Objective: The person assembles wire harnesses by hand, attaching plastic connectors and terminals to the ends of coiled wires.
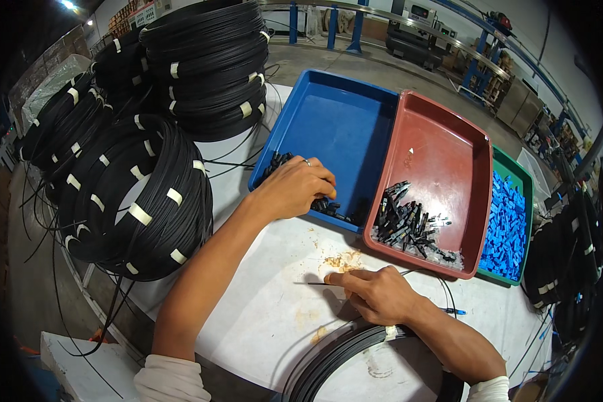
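My left hand [295, 189] reaches over the near wall of the blue tray [348, 110], its fingers curled down among small black connector parts [335, 209]. What its fingertips grip, if anything, is hidden. Above the white table, my right hand [382, 293] pinches a thin black cable close to its end, and the tip [316, 283] pokes out to the left. Below that wrist lies a coil of black cable [328, 355] bound with pale tape. A blue-tipped cable end [454, 311] rests beside the right forearm.
A red tray [442, 127] holds black connectors and clear pieces; a green tray [521, 181] holds many blue connectors. Taped coils of black cable [204, 74] are stacked at the far left, with another large coil [134, 201] nearer. More coils [559, 254] hang at the right.
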Demonstrator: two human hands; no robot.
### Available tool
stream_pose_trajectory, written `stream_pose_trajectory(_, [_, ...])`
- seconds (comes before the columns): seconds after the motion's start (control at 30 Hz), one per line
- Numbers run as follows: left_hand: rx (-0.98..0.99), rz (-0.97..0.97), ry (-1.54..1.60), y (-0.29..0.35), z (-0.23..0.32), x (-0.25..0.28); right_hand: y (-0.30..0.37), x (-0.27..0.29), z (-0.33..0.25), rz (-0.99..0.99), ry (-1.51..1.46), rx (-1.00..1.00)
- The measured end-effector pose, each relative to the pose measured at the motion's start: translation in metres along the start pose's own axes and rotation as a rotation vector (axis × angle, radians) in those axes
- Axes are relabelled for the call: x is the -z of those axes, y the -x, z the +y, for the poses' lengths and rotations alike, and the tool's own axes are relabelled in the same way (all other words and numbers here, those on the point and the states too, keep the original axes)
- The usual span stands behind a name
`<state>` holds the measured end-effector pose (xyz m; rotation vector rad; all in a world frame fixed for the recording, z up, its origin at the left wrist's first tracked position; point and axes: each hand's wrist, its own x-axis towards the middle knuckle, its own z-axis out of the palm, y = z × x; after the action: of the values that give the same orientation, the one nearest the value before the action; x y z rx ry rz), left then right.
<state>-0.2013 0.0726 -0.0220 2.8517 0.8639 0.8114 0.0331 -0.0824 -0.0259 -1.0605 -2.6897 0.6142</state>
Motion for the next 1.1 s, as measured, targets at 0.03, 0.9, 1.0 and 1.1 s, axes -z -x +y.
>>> stream_pose_trajectory(0.03, [0.032, -0.098, -0.019, -0.001, -0.003, 0.000, 0.000, 0.000, 0.000, -0.008, 0.005, -0.002])
stream_pose_trajectory(0.9, [0.165, -0.387, 0.001, -0.027, 0.014, 0.002, 0.000, -0.001, -0.002, 0.046, -0.027, 0.030])
stream_pose_trajectory(1.0, [0.185, -0.390, -0.043, -0.024, 0.011, 0.002, 0.000, -0.001, -0.002, 0.043, -0.017, 0.033])
stream_pose_trajectory(1.1, [0.163, -0.245, 0.073, -0.017, 0.006, -0.004, 0.000, 0.000, 0.000, 0.041, -0.011, 0.030])
